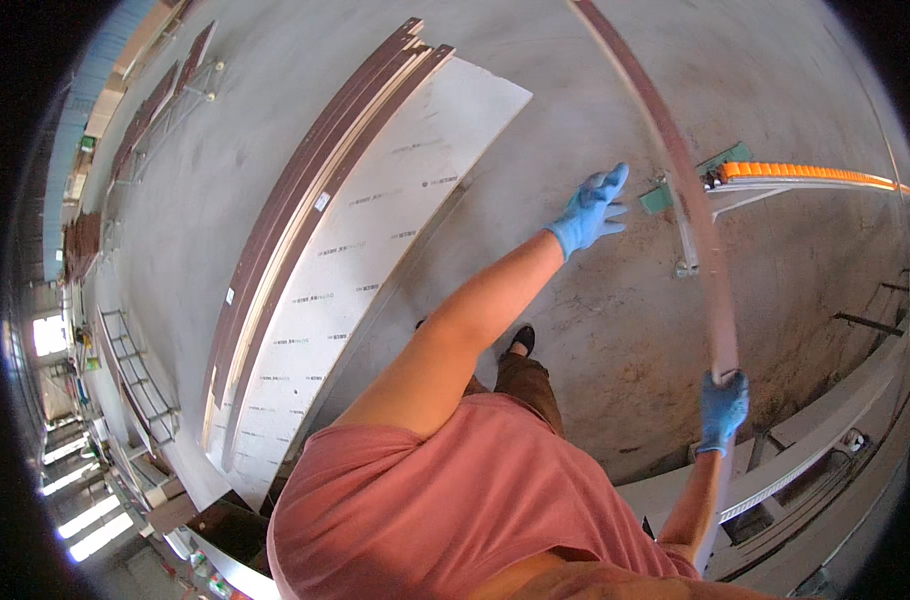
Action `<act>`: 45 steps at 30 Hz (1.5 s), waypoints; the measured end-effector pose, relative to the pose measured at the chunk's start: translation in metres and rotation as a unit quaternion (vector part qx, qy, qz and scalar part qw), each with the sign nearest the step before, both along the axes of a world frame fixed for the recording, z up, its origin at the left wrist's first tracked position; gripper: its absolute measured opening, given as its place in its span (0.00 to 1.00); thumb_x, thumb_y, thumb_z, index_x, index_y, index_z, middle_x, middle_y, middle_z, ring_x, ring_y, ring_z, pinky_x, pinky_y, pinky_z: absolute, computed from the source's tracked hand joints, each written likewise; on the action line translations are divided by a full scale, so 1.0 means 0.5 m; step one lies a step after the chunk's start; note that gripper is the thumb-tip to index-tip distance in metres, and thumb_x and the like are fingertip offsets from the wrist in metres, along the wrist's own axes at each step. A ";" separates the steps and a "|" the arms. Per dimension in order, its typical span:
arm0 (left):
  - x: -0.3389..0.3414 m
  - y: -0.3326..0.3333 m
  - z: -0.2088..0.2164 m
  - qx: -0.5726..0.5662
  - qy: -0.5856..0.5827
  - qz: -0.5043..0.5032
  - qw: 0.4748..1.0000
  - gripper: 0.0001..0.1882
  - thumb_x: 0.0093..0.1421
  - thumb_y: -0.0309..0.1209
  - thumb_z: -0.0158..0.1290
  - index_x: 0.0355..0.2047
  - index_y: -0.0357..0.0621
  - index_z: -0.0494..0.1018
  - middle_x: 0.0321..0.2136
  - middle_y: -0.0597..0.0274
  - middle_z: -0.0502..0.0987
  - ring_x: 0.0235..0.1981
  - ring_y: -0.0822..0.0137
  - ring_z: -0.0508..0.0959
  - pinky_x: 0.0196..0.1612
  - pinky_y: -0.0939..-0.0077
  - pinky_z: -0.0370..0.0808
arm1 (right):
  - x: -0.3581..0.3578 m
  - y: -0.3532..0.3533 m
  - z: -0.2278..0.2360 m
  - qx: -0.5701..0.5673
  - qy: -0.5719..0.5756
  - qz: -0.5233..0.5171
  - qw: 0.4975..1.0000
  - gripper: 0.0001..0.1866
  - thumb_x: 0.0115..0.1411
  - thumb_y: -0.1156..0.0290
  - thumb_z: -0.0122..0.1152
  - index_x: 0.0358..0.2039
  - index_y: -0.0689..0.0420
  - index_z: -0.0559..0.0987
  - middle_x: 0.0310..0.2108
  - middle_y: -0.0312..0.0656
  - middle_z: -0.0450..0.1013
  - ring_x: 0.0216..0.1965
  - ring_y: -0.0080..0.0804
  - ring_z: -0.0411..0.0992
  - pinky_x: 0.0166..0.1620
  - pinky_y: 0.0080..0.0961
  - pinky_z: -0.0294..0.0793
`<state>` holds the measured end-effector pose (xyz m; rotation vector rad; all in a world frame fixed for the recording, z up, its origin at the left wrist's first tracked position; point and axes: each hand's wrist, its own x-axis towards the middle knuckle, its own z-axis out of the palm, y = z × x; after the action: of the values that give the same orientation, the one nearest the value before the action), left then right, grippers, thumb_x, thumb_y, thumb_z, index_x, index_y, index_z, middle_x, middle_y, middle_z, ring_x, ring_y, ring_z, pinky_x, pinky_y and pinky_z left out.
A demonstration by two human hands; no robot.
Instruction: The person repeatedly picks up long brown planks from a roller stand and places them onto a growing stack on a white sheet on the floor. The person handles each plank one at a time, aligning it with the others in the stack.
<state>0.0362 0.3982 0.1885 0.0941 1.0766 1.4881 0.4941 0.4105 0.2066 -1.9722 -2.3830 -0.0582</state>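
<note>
Long narrow board (710, 270), brown-faced, one. Running from the upper edge down the right half of the view; showing a pale edge along its upper stretch; being gripped low down, with the tail reaching down beside the right forearm.

Right hand (723, 410), blue-gloved. Wrapping around the board in a closed fist.

Left hand (587, 215), blue-gloved. Being held wide, fingers stretched out and thumb apart; hovering left of the board, well clear of it.

Roller track (805, 172), orange rollers on a metal frame. Extending from beside the board toward the right rim.

Green plate (656, 198). Showing just left of the board, partly hidden behind it.

White sheet panel (445, 140), printed with rows of small dark marks. Lying at a slant left of the left hand.

Stack of brown-faced strips (275, 220), pale-edged, bearing small white labels. Lying lengthwise along the panel's left side.

Pink T-shirt (445, 490), brown trousers (535, 388), dark shoe (522, 341). Being worn; the last resting on the grey floor (565, 330).

Metal ladder-like frame (135, 375). Standing or lying at far left; cannot tell which.
</note>
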 end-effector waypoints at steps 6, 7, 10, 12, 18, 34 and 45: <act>-0.125 -0.143 -0.018 0.128 -0.079 0.156 0.976 0.30 0.69 0.51 0.58 0.60 0.42 0.68 0.57 0.46 0.75 0.53 0.44 0.79 0.58 0.39 0.77 | -0.256 -0.234 0.025 -0.105 0.038 0.068 0.991 0.32 0.47 0.49 0.79 0.46 0.56 0.80 0.44 0.52 0.81 0.46 0.56 0.79 0.49 0.49 0.78; -0.159 -0.185 -0.025 0.141 -0.058 0.174 0.973 0.28 0.70 0.48 0.57 0.58 0.41 0.68 0.56 0.45 0.76 0.51 0.44 0.80 0.56 0.39 0.78 | -0.305 -0.280 0.047 -0.095 0.048 0.085 0.991 0.32 0.47 0.48 0.79 0.46 0.56 0.80 0.44 0.52 0.81 0.46 0.56 0.79 0.48 0.49 0.78; -0.305 -0.363 -0.043 0.149 -0.008 0.222 0.964 0.21 0.71 0.40 0.55 0.55 0.37 0.69 0.53 0.44 0.79 0.47 0.44 0.82 0.55 0.41 0.79 | -0.442 -0.374 0.074 -0.095 0.046 0.167 0.980 0.33 0.46 0.45 0.81 0.44 0.53 0.77 0.38 0.50 0.80 0.41 0.55 0.79 0.43 0.49 0.78; -0.421 -0.509 -0.070 0.154 0.007 0.243 0.958 0.20 0.71 0.38 0.55 0.54 0.35 0.69 0.53 0.42 0.78 0.49 0.43 0.82 0.59 0.42 0.77 | -0.542 -0.451 0.083 -0.086 0.060 0.233 0.967 0.34 0.45 0.42 0.81 0.42 0.51 0.75 0.35 0.48 0.80 0.38 0.54 0.80 0.41 0.49 0.78; -0.670 -1.020 -0.017 0.116 -0.009 0.378 0.919 0.23 0.72 0.40 0.52 0.61 0.39 0.69 0.55 0.47 0.77 0.58 0.46 0.78 0.64 0.49 0.74 | -0.905 -0.670 0.145 -0.166 -0.018 0.337 0.927 0.38 0.48 0.40 0.78 0.51 0.51 0.75 0.38 0.47 0.80 0.40 0.51 0.80 0.44 0.48 0.79; -0.618 -2.055 -0.375 0.075 -0.066 0.640 0.762 0.14 0.72 0.43 0.55 0.47 0.47 0.80 0.45 0.61 0.84 0.48 0.62 0.82 0.53 0.62 0.81 | -1.605 -1.051 -0.102 -0.144 -0.020 0.783 0.605 0.47 0.52 0.36 0.71 0.61 0.58 0.73 0.46 0.48 0.78 0.50 0.46 0.75 0.61 0.44 0.69; -0.562 -2.042 -0.564 0.068 -0.157 0.794 0.584 0.14 0.72 0.43 0.54 0.47 0.49 0.81 0.49 0.61 0.85 0.51 0.57 0.82 0.57 0.49 0.79 | -1.825 -1.193 -0.412 -0.204 -0.083 0.828 0.515 0.47 0.50 0.43 0.77 0.66 0.54 0.71 0.50 0.47 0.76 0.53 0.49 0.73 0.68 0.50 0.63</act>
<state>-0.2449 -0.6229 -0.0937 -1.3502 0.5498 2.9774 -0.4182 -0.1859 0.0008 1.0801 -3.2780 0.4046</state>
